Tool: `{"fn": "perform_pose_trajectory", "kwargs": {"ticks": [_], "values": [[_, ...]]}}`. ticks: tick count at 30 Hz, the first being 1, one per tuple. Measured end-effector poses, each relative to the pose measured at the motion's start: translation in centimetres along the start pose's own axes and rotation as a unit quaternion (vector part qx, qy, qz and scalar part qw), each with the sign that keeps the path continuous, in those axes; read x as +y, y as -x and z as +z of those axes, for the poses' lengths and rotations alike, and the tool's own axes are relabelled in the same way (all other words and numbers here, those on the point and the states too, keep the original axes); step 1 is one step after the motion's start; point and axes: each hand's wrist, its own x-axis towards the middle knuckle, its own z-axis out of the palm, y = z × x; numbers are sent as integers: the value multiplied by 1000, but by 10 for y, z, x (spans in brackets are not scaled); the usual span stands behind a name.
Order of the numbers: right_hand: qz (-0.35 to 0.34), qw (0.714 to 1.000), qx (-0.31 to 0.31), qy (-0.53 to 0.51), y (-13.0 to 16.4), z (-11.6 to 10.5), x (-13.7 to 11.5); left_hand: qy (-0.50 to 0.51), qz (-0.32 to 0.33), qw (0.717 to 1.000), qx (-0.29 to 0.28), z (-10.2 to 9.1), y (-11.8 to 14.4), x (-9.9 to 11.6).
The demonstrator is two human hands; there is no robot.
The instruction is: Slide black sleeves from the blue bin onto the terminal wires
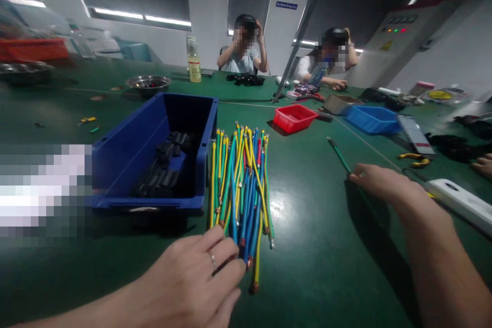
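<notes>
A bundle of short insulated cables (246, 184), yellow, green, blue and a few red, lies lengthwise on the table in front of me, with metal lugs and copper ends. My left hand (203, 274), a ring on one finger, is at the near end of this bundle. Its fingers curl down beside the copper ends, and the fingertips are hidden from me. To the right, my right hand (384, 184) pinches a single green cable (338, 154) just above the table. One end with a metal lug points away from me; a blurred part runs beneath the hand.
A blue bin (149, 200) with black pieces stands left of the bundle. Beyond are a red tray (294, 119), a blue tray (372, 119), a metal bowl (148, 84) and a bottle (194, 64). A white power strip (461, 202) lies right. Two people sit opposite.
</notes>
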Motion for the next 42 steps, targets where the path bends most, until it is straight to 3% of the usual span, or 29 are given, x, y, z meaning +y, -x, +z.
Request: {"fn": "perform_pose_trajectory", "kwargs": {"ticks": [5,11,14,17,19,20,21,23,26,30,37,42], "values": [[88,994,-63,15,7,-7,3,4,-3,1000,-6,4,1,-2],[82,994,-61,25,18,-14,-5,-23,-3,1000,-3,7,3,-3],[70,996,-44,36,22,-28,-16,-29,5,1000,-4,9,5,-3],[64,994,68,50,27,-53,-50,-24,4,1000,-2,11,5,-4],[45,959,279,0,33,-65,-87,-15,-5,1000,-2,11,5,-5],[-6,948,315,-46,38,-66,-108,-12,-9,1000,-4,11,4,-5],[-68,941,315,-106,44,-63,-128,-10,-8,1000,-13,10,3,-5],[-206,925,231,-222,59,-47,-162,-10,-5,1000,-20,9,2,-4],[-301,911,125,-255,78,-16,-189,-19,-4,1000,15,12,0,-5],[-283,919,112,-250,83,-1,-191,-28,7,999,35,19,1,-8],[-263,894,28,-363,72,5,-175,-19,10,1000,14,24,6,-10],[-202,915,11,-350,62,8,-166,-20,13,999,47,29,4,-9]]}}
